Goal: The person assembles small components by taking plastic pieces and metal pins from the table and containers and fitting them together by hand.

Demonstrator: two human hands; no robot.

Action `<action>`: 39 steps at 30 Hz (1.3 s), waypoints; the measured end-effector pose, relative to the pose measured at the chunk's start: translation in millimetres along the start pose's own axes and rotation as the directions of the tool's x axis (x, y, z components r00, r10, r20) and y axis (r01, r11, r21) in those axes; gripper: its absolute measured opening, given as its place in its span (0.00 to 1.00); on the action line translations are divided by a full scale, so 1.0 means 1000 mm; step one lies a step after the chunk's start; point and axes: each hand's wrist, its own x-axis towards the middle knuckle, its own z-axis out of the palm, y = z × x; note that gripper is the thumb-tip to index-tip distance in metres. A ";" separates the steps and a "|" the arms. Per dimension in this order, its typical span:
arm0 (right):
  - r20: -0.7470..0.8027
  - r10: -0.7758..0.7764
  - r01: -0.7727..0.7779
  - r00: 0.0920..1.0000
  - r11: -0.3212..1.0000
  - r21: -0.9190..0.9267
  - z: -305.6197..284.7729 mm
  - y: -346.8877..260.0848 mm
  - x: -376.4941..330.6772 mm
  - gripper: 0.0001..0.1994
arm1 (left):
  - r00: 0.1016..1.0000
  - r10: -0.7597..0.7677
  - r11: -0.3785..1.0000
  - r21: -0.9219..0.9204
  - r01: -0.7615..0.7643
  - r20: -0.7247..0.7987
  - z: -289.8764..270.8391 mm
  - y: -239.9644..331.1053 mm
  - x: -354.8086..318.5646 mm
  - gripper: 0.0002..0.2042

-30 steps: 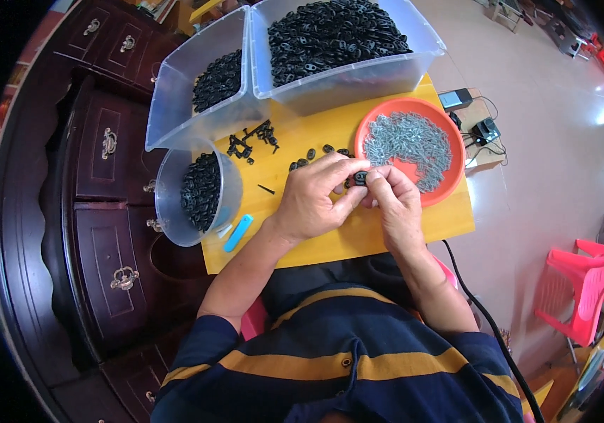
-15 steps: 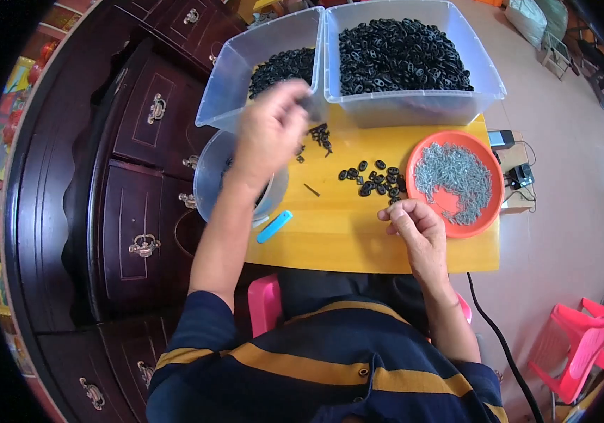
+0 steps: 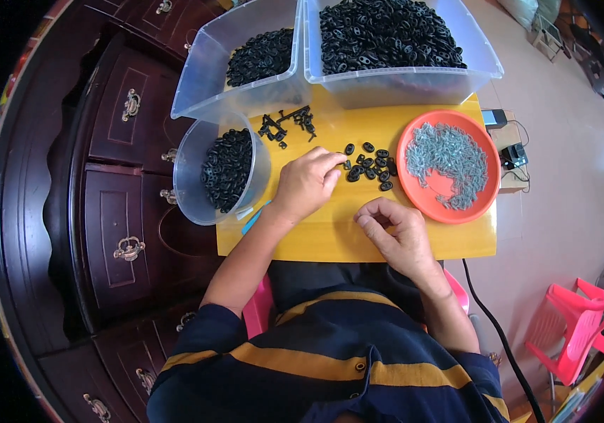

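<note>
My left hand (image 3: 307,185) is over the yellow table, its fingertips at the left edge of a small loose group of black oval pieces with two holes (image 3: 371,168). Thumb and forefinger stand a little apart, and nothing shows held between them. Nearer to me, my right hand (image 3: 397,236) has thumb and forefinger pinched together; whatever they hold is too small to make out. An orange-red round tray (image 3: 437,204) of small silvery pins (image 3: 450,158) lies beyond it to the right. A clear round tub (image 3: 258,166) of black pieces (image 3: 226,169) stands left of my left hand.
Two clear plastic bins (image 3: 401,88) heaped with black pieces stand at the back. Dark scraps (image 3: 284,127) lie before them. A light-blue tool (image 3: 254,220) is partly hidden by my left wrist. A dark drawer cabinet (image 3: 115,211) closes off the left; pink chairs (image 3: 573,331) stand right.
My left hand has come from the front of the left bin toward me and right, to the loose black pieces. My right hand has shifted slightly nearer me and stays pinched. The view has shifted a little.
</note>
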 end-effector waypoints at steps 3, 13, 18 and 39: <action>-0.011 -0.045 0.044 0.999 0.997 -0.067 0.001 -0.001 0.000 0.06 | 0.999 -0.022 1.000 0.009 0.022 0.025 0.009 -0.003 0.000 0.11; -0.072 -0.063 0.059 0.995 0.997 -0.051 -0.002 -0.004 0.001 0.06 | 0.994 0.110 0.990 0.095 -0.108 -0.013 0.019 -0.005 0.005 0.06; -0.150 -0.038 0.040 0.988 0.999 0.015 -0.002 -0.001 0.004 0.05 | 0.993 0.072 0.997 0.036 -0.068 -0.099 0.017 0.002 0.010 0.01; -0.291 -0.055 0.111 0.955 0.978 0.178 -0.008 -0.002 0.002 0.03 | 0.927 -0.075 0.696 -0.646 0.313 0.369 -0.011 0.049 0.042 0.03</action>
